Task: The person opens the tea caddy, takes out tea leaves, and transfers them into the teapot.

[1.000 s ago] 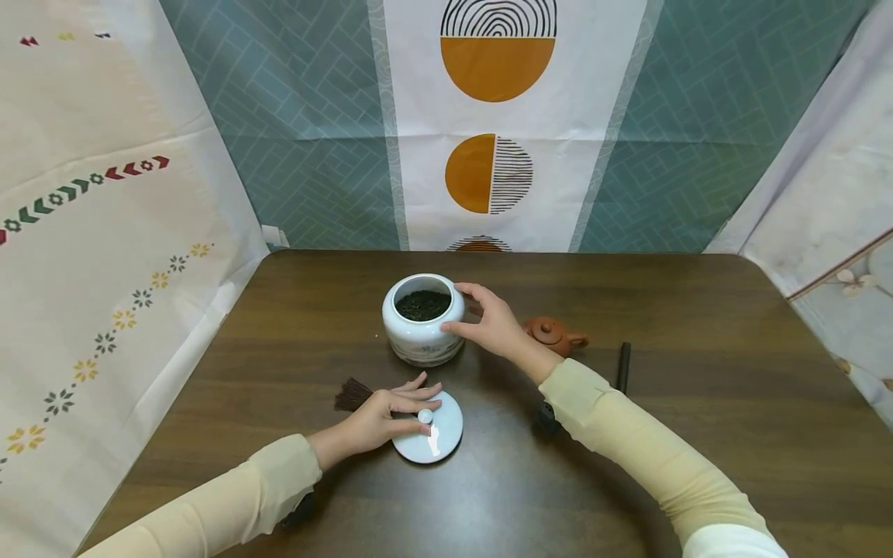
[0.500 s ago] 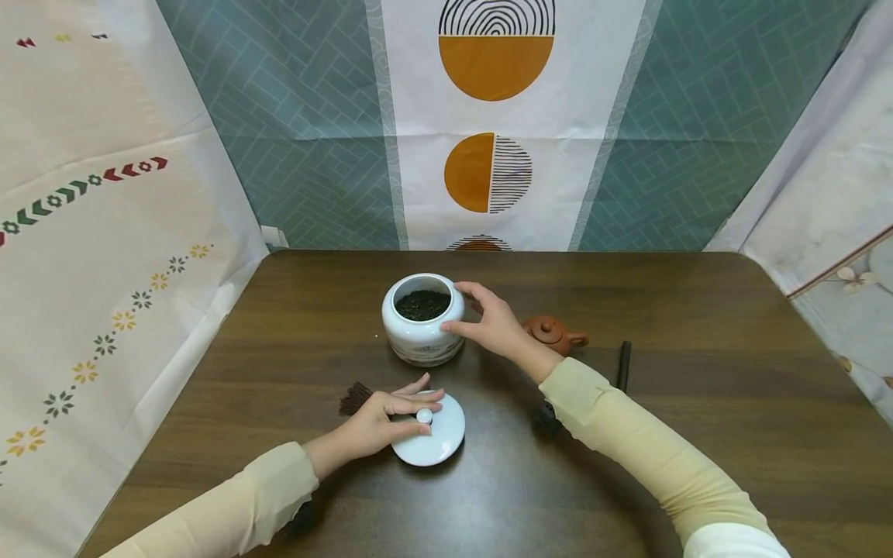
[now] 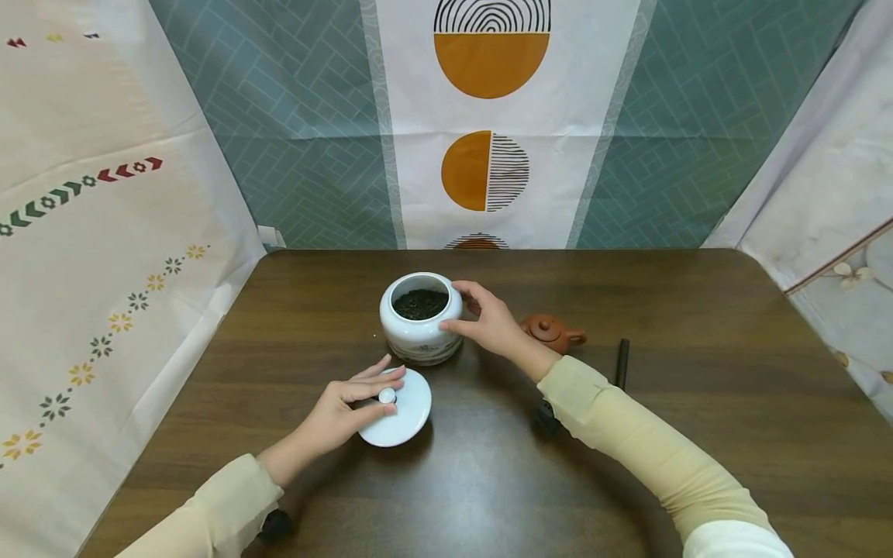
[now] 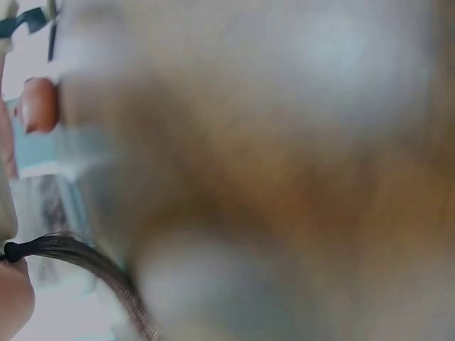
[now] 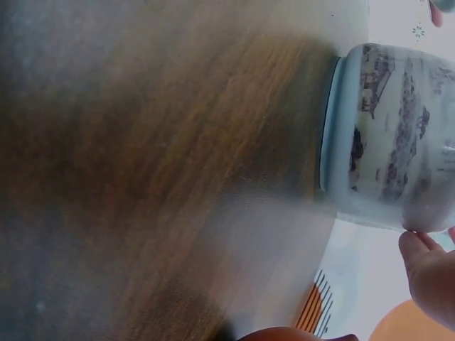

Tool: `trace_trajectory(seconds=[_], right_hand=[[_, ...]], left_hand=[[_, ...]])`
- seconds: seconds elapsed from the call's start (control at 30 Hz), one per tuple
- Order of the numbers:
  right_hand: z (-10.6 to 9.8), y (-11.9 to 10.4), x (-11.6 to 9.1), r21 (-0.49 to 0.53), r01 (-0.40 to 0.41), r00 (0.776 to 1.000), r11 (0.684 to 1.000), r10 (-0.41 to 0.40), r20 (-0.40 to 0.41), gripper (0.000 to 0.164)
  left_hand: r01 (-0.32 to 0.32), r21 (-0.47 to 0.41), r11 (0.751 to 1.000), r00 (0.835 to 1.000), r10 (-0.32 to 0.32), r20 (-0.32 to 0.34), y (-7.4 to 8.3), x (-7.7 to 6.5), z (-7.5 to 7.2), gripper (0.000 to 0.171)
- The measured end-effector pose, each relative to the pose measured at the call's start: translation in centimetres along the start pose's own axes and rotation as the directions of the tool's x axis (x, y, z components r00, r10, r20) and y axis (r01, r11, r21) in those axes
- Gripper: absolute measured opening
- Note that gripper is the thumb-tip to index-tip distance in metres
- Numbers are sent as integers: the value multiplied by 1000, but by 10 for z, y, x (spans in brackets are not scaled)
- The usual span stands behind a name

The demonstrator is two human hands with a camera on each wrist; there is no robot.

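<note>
In the head view my left hand (image 3: 349, 411) pinches the small knob of a white lid (image 3: 412, 411) between thumb and fingers. The lid hangs over the table in front of the jar, its shadow beneath. My right hand (image 3: 488, 322) holds the right side of a round white porcelain jar (image 3: 418, 345), thumb at the front and fingers behind. Dark dried tea leaves (image 3: 420, 304) fill part of the jar. The left wrist view, mostly blurred, shows a dark bristle tuft (image 4: 92, 261) with a black binding near the hand; I cannot tell whether the hand holds it.
A reddish clay teapot (image 3: 547, 332) sits right of the jar, partly behind my right wrist. A slim black stick (image 3: 622, 363) lies farther right, its near end hidden by the sleeve. The wooden table (image 3: 684, 325) ends at a curtain (image 3: 317, 155) behind.
My left hand has carried the lid leftward and toward the jar. The brown bristles seen earlier beside that hand no longer show in the head view. My right hand stays on the jar.
</note>
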State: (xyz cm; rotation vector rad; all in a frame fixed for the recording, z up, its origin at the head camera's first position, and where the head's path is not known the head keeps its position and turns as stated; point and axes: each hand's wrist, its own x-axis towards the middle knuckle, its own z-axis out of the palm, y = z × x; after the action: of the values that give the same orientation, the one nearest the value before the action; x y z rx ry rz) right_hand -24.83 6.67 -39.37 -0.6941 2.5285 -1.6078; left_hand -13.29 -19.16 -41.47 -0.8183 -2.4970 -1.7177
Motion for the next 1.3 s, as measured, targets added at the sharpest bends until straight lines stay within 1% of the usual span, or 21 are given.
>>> trace_trajectory(seconds=[0.13, 0.27, 0.43, 0.53, 0.7, 0.83, 0.97, 1.2, 1.3], right_hand=[[0, 0, -1, 8, 0, 1000, 1000, 0, -6, 67], [1, -1, -2, 10, -3, 1000, 1000, 3, -15, 68], [2, 1, -2, 17, 5, 1000, 1000, -5, -21, 68], [3, 2, -2, 22, 8, 1000, 1000, -7, -19, 67], [2, 3, -1, 26, 16, 1000, 1000, -15, -24, 67], [2, 3, -2, 30, 17, 999, 999, -17, -27, 67], [2, 3, -3, 32, 24, 999, 999, -24, -23, 67], [1, 3, -3, 33, 17, 1000, 999, -16, -20, 67], [0, 3, -3, 36, 20, 1000, 999, -20, -18, 67]], left_hand=[[-23, 26, 999, 996, 25, -90, 6, 6, -11, 31], [12, 42, 999, 987, -6, -158, 11, 13, -21, 32], [55, 85, 995, 968, -32, -247, 19, 21, -27, 34], [62, 99, 993, 958, -31, -286, 22, 27, -30, 35], [54, 92, 994, 950, -23, -311, 26, 42, -33, 36], [27, 88, 996, 947, 3, -320, 27, 57, -36, 36], [16, 103, 995, 945, 19, -326, 29, 73, -36, 36], [5, 113, 994, 947, 31, -319, 54, 96, -28, 35], [10, 126, 992, 944, 33, -328, 57, 104, -23, 34]])
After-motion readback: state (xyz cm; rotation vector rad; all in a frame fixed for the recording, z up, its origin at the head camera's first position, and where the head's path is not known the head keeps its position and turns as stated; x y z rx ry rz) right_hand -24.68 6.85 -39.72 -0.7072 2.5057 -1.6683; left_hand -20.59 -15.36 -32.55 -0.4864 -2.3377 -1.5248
